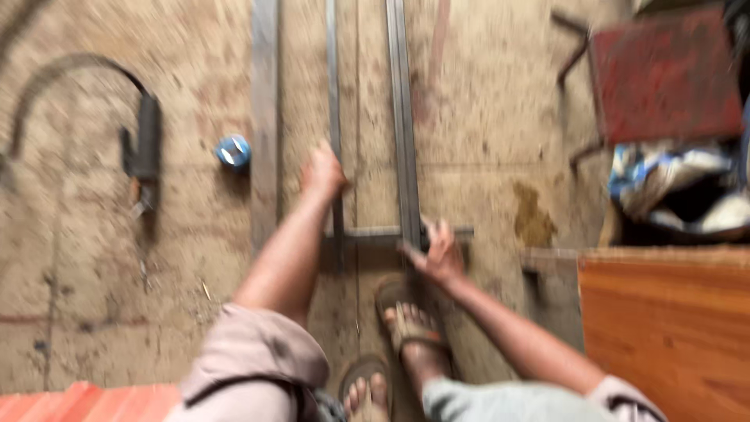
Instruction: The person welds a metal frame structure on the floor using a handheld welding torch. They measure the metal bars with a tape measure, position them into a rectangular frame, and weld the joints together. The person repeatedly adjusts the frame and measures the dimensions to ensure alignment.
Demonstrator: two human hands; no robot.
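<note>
Both arms are stretched down and forward, bare from the elbows, pretty blurry overall. Left hand (pixel 322 172) reaches further out, arm nearly straight, fingers curled down in a loose grip. Right hand (pixel 437 254) sits closer in, elbow bent, wrist cocked, fingers pinched together. Sandaled feet show between the arms.

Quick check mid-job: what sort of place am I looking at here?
Probably a small metalwork or welding yard: long steel bars lie on a bare concrete floor, and a cabled welding holder rests to the left.
</note>
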